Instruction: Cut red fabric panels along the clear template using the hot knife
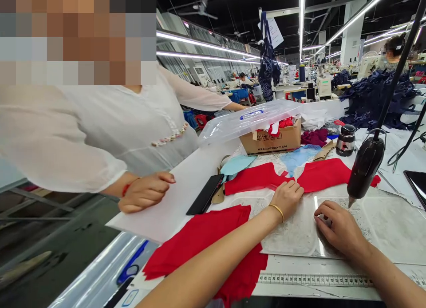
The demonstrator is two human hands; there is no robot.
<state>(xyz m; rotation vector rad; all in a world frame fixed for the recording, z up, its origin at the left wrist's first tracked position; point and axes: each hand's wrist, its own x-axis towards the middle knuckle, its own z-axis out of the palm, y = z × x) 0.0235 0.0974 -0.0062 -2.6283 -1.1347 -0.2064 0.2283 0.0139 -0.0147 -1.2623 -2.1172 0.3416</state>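
Observation:
My left hand [288, 199], with a gold bangle at its wrist, has its fingers bent down onto the near edge of a red fabric piece [321, 174], gripping it at the narrow middle. To the right, my right hand [339, 226] hovers low over a clear plastic template [391, 226] on the table. Its thumb and forefinger curl together; whatever is between them, if anything, is too small to make out. A black hanging tool [368, 166] with a pointed tip hangs just above that hand. Beneath my left forearm lies a stack of red fabric pieces [203, 239].
At the left stands a person in a white blouse [140, 121], one arm reaching behind a clear plastic lid [249, 121]. A cardboard box [271, 141], a dark jar [346, 140] and a black phone [205, 195] sit around the work. A tape measure [313, 279] runs along the front edge.

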